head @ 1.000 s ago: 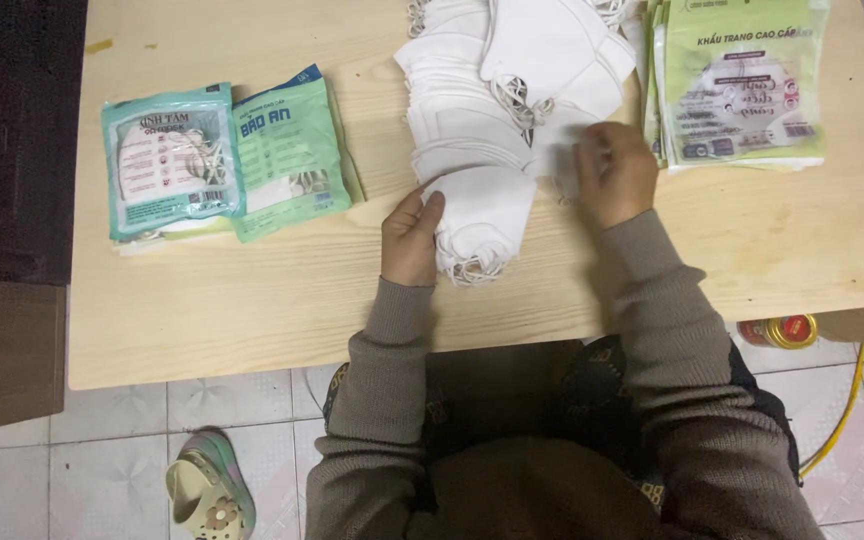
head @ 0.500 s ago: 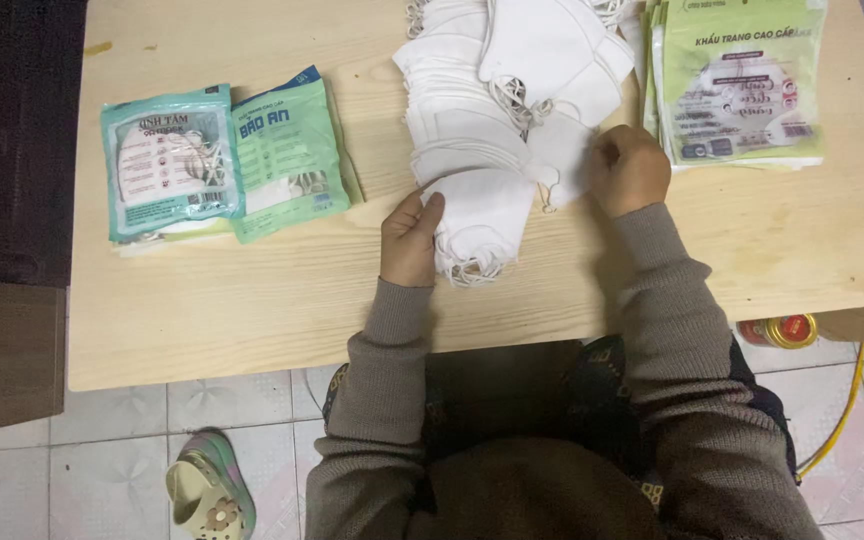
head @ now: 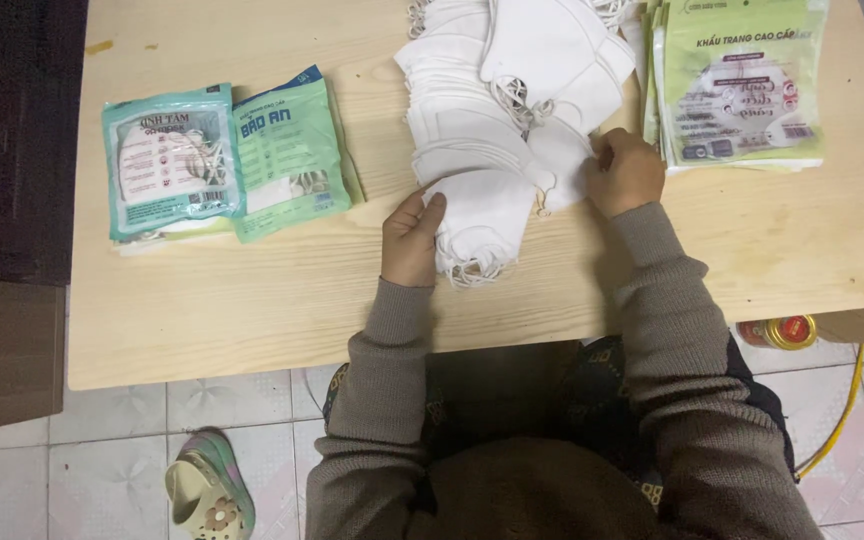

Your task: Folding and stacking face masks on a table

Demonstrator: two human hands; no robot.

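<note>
A pile of white face masks [head: 492, 120] lies spread on the light wooden table [head: 252, 300], running from the far edge toward me. My left hand [head: 412, 240] rests on the near end of the pile, fingers pressed against the front masks [head: 482, 225]. My right hand [head: 624, 172] is curled at the pile's right side, pinching the edge of a white mask [head: 562, 160]. Both arms wear brown sleeves.
A stack of green and white empty mask pouches [head: 742, 85] lies right of my right hand. Two filled teal and green pouches [head: 222, 160] lie at the left. A dark cabinet [head: 7, 200] stands left of the table. A sandal [head: 210, 490] and a red-capped bottle [head: 782, 332] are on the floor.
My right hand has closed its fingers and drawn slightly right, pinching a mask's edge. The left hand has stayed on the pile.
</note>
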